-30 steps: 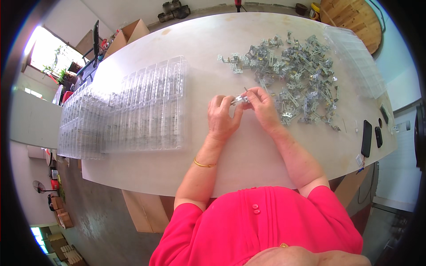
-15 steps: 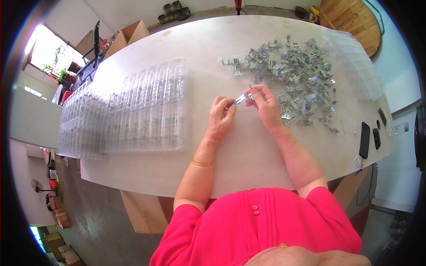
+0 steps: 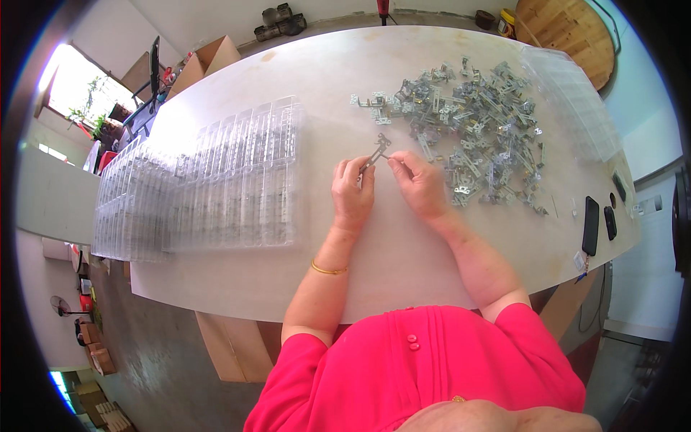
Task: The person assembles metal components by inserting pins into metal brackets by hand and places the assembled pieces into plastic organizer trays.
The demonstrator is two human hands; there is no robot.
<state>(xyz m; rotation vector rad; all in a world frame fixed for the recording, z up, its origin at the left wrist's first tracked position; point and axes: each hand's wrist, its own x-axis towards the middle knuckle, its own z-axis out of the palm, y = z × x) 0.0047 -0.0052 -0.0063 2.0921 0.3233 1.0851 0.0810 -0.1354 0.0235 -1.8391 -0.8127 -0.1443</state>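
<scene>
My left hand [image 3: 352, 193] is closed around the lower end of a slim metal bracket [image 3: 377, 150], whose hooked upper end sticks up past my fingers. Just to the right, the thumb and fingertips of my right hand [image 3: 420, 186] pinch a small, thin dark piece that meets the bracket's side; whether it belongs to the bracket cannot be made out. Beyond my right hand spreads a loose heap of similar metal brackets [image 3: 479, 129], silvery with some brassy bits. To my left stand clear plastic compartment trays [image 3: 295, 169] filled with rows of small parts.
More clear trays [image 3: 572, 104] lie at the table's far right. A black phone [image 3: 591, 226] and a small dark object [image 3: 610, 225] rest near its right edge. Behind the pale table [image 3: 324, 68] stand an open cardboard box [image 3: 216, 56] and a round wooden board [image 3: 568, 36].
The bracket, held level between both hands before, is now tilted upright in my left hand. My right hand has shifted slightly left and lower, its fingers now beside the bracket's middle.
</scene>
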